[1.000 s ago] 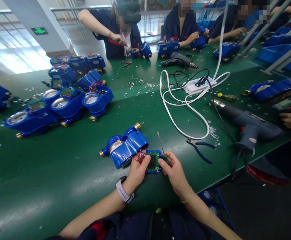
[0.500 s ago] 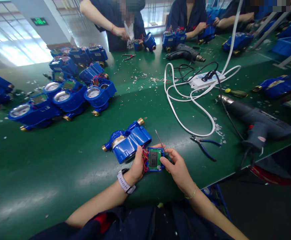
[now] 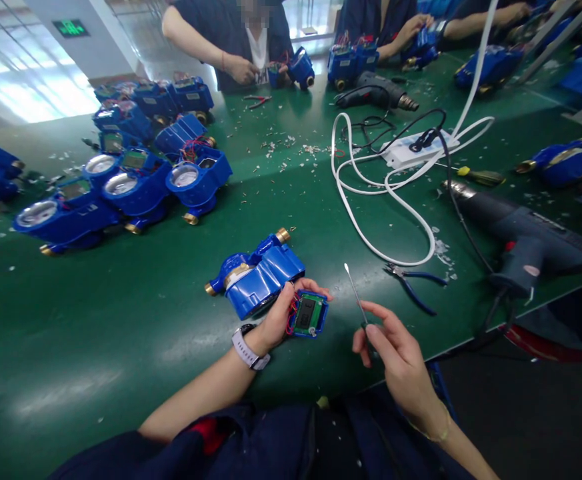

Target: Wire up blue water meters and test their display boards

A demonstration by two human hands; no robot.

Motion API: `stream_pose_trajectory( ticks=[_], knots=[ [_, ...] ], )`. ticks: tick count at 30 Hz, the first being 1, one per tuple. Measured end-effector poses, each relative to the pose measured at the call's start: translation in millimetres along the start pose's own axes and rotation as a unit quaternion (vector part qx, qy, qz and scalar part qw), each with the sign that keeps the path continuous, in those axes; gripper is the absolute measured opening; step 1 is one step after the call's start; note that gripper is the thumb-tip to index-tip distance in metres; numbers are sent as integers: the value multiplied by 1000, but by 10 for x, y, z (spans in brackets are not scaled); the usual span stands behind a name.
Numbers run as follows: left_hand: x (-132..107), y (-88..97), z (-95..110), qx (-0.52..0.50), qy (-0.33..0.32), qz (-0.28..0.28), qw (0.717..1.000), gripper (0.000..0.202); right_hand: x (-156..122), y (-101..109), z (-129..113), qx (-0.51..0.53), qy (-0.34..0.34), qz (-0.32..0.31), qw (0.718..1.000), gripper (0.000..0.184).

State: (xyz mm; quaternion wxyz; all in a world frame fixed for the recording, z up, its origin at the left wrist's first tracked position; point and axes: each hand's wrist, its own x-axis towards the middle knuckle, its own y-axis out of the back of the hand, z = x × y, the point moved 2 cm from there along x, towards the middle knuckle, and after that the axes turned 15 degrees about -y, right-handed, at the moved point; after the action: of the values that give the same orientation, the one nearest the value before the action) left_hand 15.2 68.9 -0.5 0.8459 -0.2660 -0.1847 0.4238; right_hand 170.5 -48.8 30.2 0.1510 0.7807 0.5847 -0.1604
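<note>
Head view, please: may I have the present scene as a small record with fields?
Left hand: holds green circuit board in blue casing
Right hand: holds thin-shafted tool, apart from board
Wires: red, at board's left edge
Blue device: lies just beyond left hand, brass ends
Pliers: on table, handles spread
Heat gun: lies right of pliers
</note>
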Motion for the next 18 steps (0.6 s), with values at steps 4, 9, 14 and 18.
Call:
stream_pose_trajectory(
  ticks=[4, 9, 14, 18],
  knots=[
    [-22, 37, -6, 0, 44, 3, 999, 65, -204, 116, -88, -147, 61, 3, 987, 27],
    [-18, 76, 31, 115, -22, 4, 993, 61, -350, 181, -224, -307, 174, 9, 936, 31],
    [34, 63, 71, 190, -109, -42, 975, 64, -368, 147, -222, -354, 192, 6, 915, 34],
    [51, 43, 72, 164, -96, -58, 980, 60, -327, 88, -233, -382, 182, 3, 906, 35]
  ],
)
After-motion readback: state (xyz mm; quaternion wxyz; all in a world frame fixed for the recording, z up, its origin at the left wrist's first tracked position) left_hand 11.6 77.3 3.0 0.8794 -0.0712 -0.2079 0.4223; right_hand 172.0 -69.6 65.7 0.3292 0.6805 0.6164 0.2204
